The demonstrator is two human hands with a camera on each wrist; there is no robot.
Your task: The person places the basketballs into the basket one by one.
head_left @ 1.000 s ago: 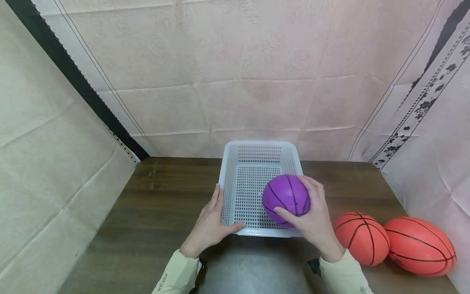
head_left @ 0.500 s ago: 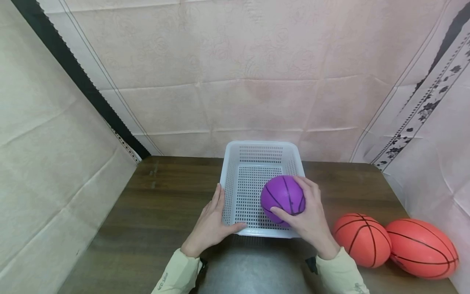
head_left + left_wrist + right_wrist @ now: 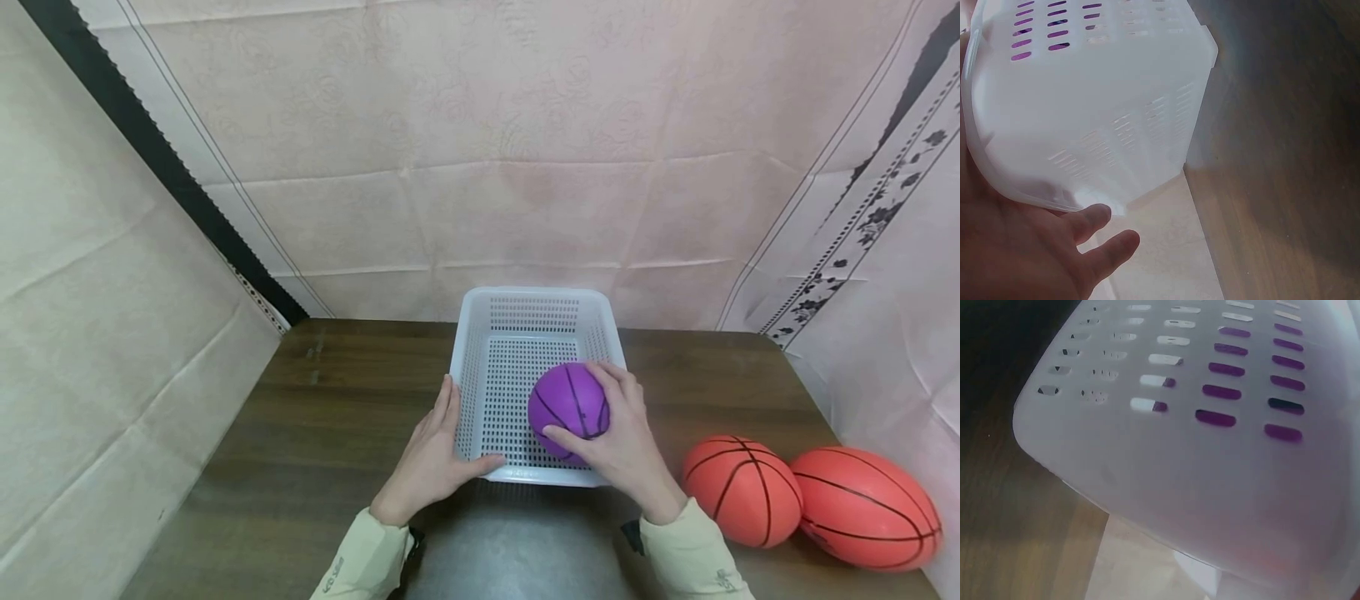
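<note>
One white, rectangular, slotted plastic basket (image 3: 502, 383) stands upright on a brown wood-grain table (image 3: 337, 433), its short near side facing the person. Inside it, toward the near right corner, is a purple rubber-looking ball with black seam lines (image 3: 562, 408); purple also shows through the basket's slots in both wrist views, though whether the ball touches the bottom cannot be told. The right hand (image 3: 624, 437), reaching in over the basket's near right side, grasps this ball from the right, thumb across its front and fingers curving over its far side. The left hand (image 3: 426, 458) is not clenched: its fingers lie straight along the outside of the basket's left wall and its thumb rests at the near left corner of the rim. Well to the right of the basket, and closer to the person, sit a round orange-red ball with black lines (image 3: 742, 492) and a larger, oval orange-red ball with black lines (image 3: 870, 510), side by side. Behind the basket hangs a pale, creased patterned cloth (image 3: 487, 208).
</note>
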